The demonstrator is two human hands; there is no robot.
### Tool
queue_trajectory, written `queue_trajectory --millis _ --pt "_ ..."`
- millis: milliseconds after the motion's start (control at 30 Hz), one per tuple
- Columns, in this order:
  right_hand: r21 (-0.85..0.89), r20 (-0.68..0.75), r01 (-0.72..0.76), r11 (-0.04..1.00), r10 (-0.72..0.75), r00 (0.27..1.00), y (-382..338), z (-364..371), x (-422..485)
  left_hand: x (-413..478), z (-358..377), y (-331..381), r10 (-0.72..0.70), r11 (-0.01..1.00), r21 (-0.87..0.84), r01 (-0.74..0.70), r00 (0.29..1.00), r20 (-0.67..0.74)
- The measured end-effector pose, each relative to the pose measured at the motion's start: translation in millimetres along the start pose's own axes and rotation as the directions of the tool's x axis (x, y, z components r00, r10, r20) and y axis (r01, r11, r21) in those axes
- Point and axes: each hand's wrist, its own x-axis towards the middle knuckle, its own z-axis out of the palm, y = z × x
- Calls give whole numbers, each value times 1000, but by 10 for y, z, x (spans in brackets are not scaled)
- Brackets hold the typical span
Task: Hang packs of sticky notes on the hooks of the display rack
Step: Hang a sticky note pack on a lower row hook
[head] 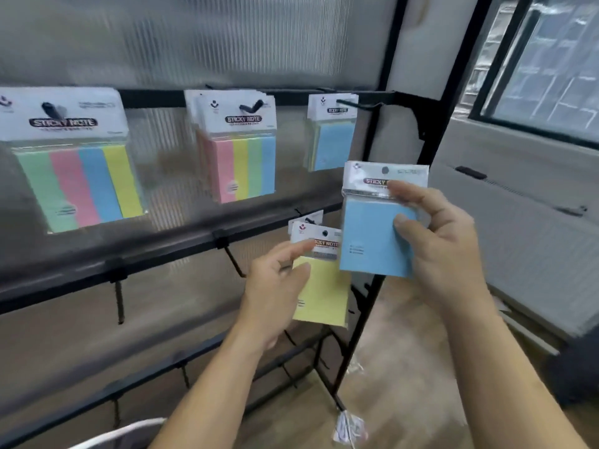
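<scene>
View from a head camera, looking down at 2 bare hands in front of a black display rack [162,251] backed by ribbed clear sheeting.

The right hand [444,247] pinches a blue pack of sticky notes [369,238] by its right edge, thumb on the front and fingers curled over the header. The pack is upright and faces the viewer, with its punched hanging hole clear at the top, likely so it can be lined up with a hook.

The left hand [275,286] grips a yellow pack [324,296] lower down, thumb and forefinger closed on its left side at the header. This pack is level with the middle rail, just in front of another small pack [306,220] hanging there. The blur makes it hard to tell whether the yellow pack is already on that hook or only held against it.

On the top rail [152,98], 3 hooks are loaded: a large 4-colour pack [77,183] at left, a stack of 4-colour packs [243,163] in the middle and small blue packs [334,144] at right. That right hook is the likeliest home for the blue pack.

2 bare hooks [234,262] [120,303] jut from the middle rail to the left of the hands. The rack's slanted side post [366,306] stands close behind the hands and could catch a pack. A crumpled clear wrapper [350,427] lies on the floor.
</scene>
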Motion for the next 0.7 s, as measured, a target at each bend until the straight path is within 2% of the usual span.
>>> queue_trajectory --millis 100,400,533,700 --pt "28 51 73 997 -74 996 49 -49 444 252 192 -38 1 1000 -7 -1 999 -39" --pt "155 163 130 979 -155 974 309 -99 1288 604 519 -39 -53 995 -98 35 980 -190" --pt "192 245 164 967 -209 947 413 -146 1500 683 703 -61 -55 997 -65 38 959 -279" --pt "248 354 139 959 -223 908 552 -160 1652 712 844 -40 -52 999 -24 47 938 -343"
